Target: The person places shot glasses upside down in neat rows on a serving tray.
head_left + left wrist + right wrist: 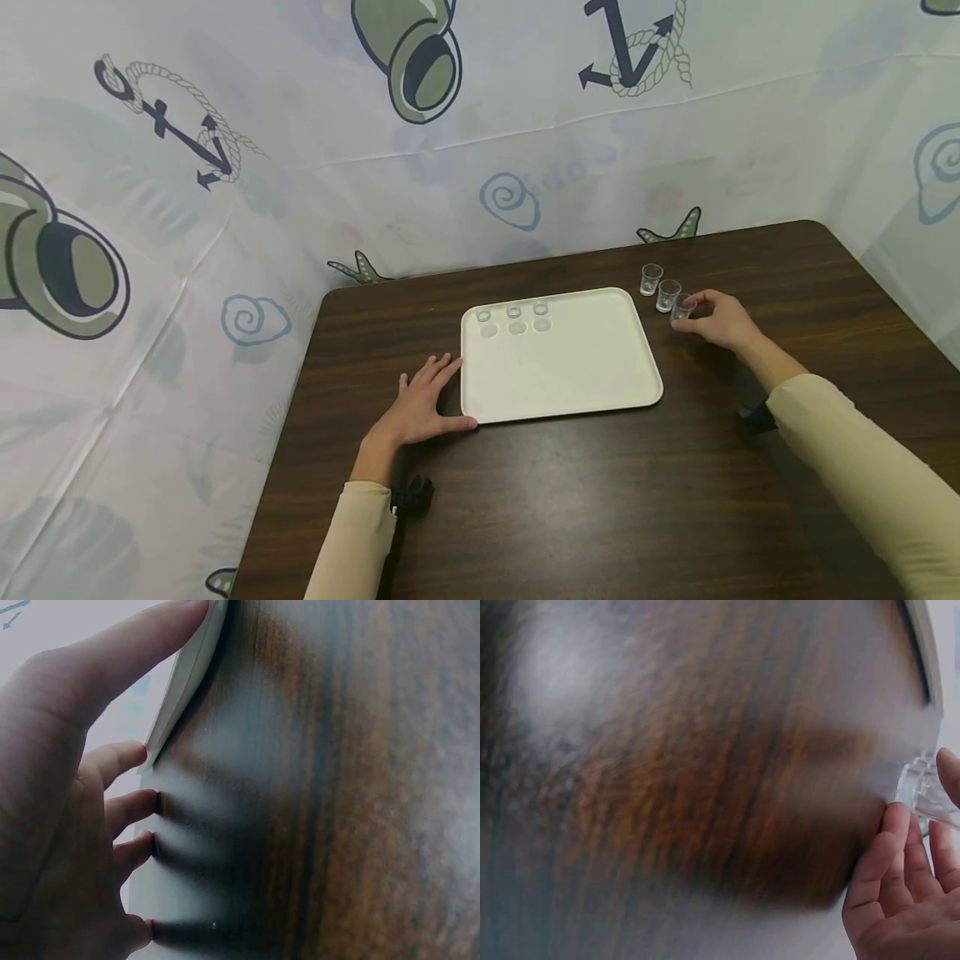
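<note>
My right hand pinches a small clear shot glass between thumb and fingers at the right of the table. The right wrist view shows the thumb and fingertips around that glass. Two more upright shot glasses, a nearer one and a farther one, line up diagonally behind it. My left hand lies spread at the left side of a white tray. Its thumb touches the near left corner, and the index fingertip meets the left rim.
Three clear glasses, a left one, a middle one and a right one, form a row along the tray's back left. The dark wooden table meets a patterned cloth behind it.
</note>
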{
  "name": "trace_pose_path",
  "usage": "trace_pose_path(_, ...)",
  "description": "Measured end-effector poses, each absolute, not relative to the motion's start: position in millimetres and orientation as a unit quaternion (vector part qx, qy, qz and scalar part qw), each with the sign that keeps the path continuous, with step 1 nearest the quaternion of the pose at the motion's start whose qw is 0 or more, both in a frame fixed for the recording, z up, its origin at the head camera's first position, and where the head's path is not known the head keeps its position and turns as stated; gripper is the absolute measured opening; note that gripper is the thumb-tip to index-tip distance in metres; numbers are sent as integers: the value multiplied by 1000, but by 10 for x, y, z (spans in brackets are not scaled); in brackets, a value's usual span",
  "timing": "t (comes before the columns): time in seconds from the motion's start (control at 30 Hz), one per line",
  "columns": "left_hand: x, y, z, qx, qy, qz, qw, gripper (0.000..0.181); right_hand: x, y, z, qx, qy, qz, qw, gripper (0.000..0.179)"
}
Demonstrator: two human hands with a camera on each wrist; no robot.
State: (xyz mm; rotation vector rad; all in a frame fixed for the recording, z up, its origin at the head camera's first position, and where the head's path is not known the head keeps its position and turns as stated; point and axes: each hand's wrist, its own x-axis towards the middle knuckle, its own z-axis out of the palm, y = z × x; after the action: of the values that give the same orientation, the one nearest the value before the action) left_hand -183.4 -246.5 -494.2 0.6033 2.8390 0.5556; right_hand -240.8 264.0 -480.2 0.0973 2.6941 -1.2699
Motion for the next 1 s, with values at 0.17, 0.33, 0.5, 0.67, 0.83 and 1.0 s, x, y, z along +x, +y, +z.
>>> trace_pose_path(0.17,-1842,-2465,-4943,204,956,189,93,110,-2408,2634,-4824,33,903,-422,68,52)
trace_pose_path(0.33,-1842,-2461,-4946,204,956,187,93,110,-2408,2642,-4840,24,907,-416,63,50)
trace_pose_path(0.5,-1847,-2459,-4952,204,956,190,91,110,-2410,2656,-4834,19,905,-419,63,49)
trace_pose_path(0.67,-1846,-2462,-4960,203,957,185,91,110,-2413,2689,-4838,10,903,-423,72,49)
trace_pose_path(0.83,-1846,-2462,-4967,201,958,182,93,111,-2416,2729,-4830,4,898,-431,91,51)
trace_pose_path(1.0,-1845,-2459,-4966,198,958,186,94,111,-2403,2764,-4774,-2,888,-445,117,56)
